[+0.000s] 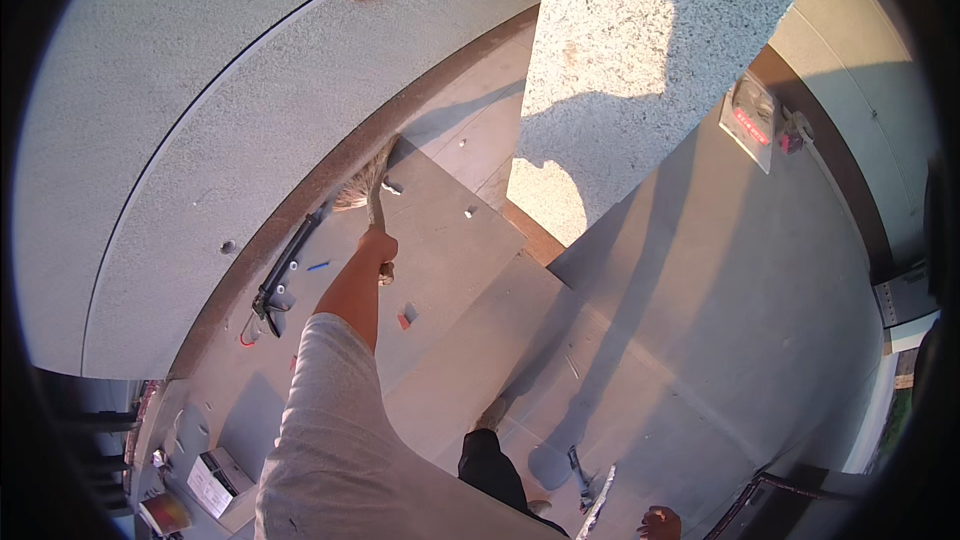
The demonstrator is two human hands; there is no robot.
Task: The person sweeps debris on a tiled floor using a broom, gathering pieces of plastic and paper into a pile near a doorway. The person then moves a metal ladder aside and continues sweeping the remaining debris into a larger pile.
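Steps [470, 270] of grey stone, littered with small debris. Broom [368, 185] at eleven o'clock, bristles against the wall base; left hand [379, 250] closed round its handle. Right hand [660, 522] at five o'clock, fingers unclear. Best kept low, strokes drawn outward from the corner.

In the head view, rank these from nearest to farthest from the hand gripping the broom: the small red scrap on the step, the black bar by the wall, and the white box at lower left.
From the left hand:
1. Small red scrap, just below it on the step.
2. Black bar, to its left along the wall base.
3. White box, far down at lower left.
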